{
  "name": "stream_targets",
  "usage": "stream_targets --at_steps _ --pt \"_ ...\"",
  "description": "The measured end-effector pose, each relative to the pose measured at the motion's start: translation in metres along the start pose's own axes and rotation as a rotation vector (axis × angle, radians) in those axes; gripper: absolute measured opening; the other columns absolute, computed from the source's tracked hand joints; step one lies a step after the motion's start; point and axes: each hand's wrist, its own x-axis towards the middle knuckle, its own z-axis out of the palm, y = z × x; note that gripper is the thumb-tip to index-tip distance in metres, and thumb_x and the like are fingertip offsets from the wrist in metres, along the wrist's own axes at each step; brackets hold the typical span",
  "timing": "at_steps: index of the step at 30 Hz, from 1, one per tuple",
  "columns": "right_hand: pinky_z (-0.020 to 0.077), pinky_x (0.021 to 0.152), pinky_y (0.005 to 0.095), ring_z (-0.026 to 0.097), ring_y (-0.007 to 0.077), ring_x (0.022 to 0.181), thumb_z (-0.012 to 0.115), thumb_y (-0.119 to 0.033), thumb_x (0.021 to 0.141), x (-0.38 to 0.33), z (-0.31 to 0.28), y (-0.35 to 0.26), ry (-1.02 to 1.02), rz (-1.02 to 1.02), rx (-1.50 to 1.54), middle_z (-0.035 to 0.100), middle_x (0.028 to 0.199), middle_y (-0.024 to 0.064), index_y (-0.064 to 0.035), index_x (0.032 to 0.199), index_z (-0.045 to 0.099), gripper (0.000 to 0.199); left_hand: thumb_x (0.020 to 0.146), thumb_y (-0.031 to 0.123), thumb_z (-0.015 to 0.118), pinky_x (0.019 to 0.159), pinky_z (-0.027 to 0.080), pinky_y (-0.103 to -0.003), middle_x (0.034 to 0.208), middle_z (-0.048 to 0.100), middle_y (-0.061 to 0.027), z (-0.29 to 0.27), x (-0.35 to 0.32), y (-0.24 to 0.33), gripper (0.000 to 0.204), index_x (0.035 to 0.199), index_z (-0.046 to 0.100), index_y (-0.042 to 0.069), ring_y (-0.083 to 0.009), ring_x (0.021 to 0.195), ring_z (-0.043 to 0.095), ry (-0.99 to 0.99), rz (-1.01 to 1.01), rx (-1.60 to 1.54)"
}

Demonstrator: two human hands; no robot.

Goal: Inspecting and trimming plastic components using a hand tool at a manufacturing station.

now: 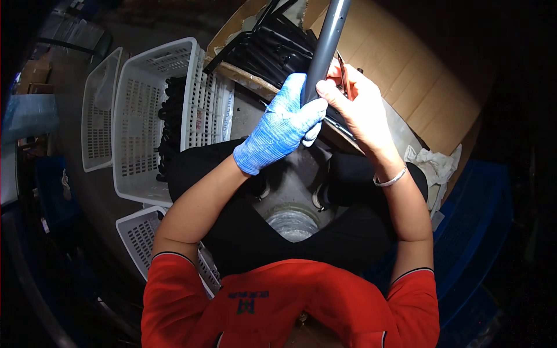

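A smooth, dark grey, straight cylindrical tube (328, 46) is held at the upper centre of the frame, its far end cut off by the top edge and its near end hidden by the grip. Its lower part is wrapped by the left hand (280, 126), which is covered by a blue knitted glove and closed firmly around the tube. By the bare right hand (362, 107), a slim reddish-brown tool (346, 81) is pinched between bent fingers, close beside the tube, while the thumb is laid against the tube's side; the tool's exact kind cannot be told. A silver-coloured bangle (390, 178) is worn on the right wrist.

The tube is judged to be stiff, fairly light if hollow, and not easily broken; some slipping may be expected from its glossy surface, so it is best gripped around the lower shaft by the gloved palm, with the long upper part steadied against tipping.

Black tubular parts (270, 49) are heaped in an open brown cardboard box (400, 64) at the upper centre and right. At the upper left, more dark pieces (172, 110) are stacked in a white perforated plastic crate (136, 98). A crumpled white cloth (436, 167) is seen at the right.
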Motion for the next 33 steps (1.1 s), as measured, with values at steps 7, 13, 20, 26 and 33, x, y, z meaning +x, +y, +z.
stream_targets --at_steps 7,13,20,26,33 --pt "0.0411 0.083 0.0228 0.052 0.0076 0.085 0.071 -0.021 0.081 -0.002 -0.005 -0.006 -0.074 0.063 0.127 0.057 0.09 -0.0015 -0.0027 0.105 0.06 0.033 0.094 0.013 0.052 0.045 0.04 -0.02 0.075 0.048 -0.0016 0.001 -0.001 0.004 0.027 0.116 0.038 0.006 -0.0043 0.053 0.047 0.003 -0.013 0.001" --pt "0.0412 0.084 0.0235 0.052 0.0085 0.087 0.072 -0.021 0.08 -0.003 -0.005 -0.005 -0.096 0.094 0.202 0.056 0.091 -0.0012 -0.0023 0.113 0.058 0.04 0.094 0.01 0.051 0.044 0.04 -0.019 0.073 0.048 -0.001 0.0 0.0 0.002 0.024 0.114 0.038 0.007 -0.0041 0.052 0.047 0.006 0.002 0.028" --pt "0.0422 0.072 0.0203 0.05 0.0059 0.076 0.071 -0.021 0.081 -0.003 -0.006 -0.013 -0.031 -0.006 0.203 0.056 0.088 -0.0024 -0.002 0.113 0.058 0.04 0.092 0.016 0.054 0.054 0.044 -0.023 0.078 0.051 -0.0036 0.004 -0.003 0.001 0.032 0.118 0.038 0.005 -0.0072 0.062 0.051 0.096 0.04 0.283" --pt "0.0292 0.05 0.0161 0.037 0.0004 0.056 0.068 -0.018 0.084 0.005 -0.018 -0.011 0.173 -0.013 0.281 0.058 0.08 -0.0062 -0.0024 0.114 0.058 0.035 0.09 0.019 0.057 0.065 0.048 -0.032 0.084 0.056 -0.0115 0.006 -0.006 -0.011 0.04 0.122 0.038 0.003 -0.0174 0.072 0.057 0.115 0.062 0.508" --pt "0.0289 0.047 0.0153 0.038 -0.0007 0.054 0.062 -0.018 0.089 0.012 -0.035 -0.005 0.277 -0.073 0.363 0.062 0.082 -0.0018 0.0 0.109 0.06 0.026 0.089 0.019 0.058 0.067 0.049 -0.036 0.086 0.059 -0.0191 0.011 -0.006 -0.007 0.043 0.123 0.037 0.004 -0.0263 0.073 0.061 0.074 0.034 0.646"
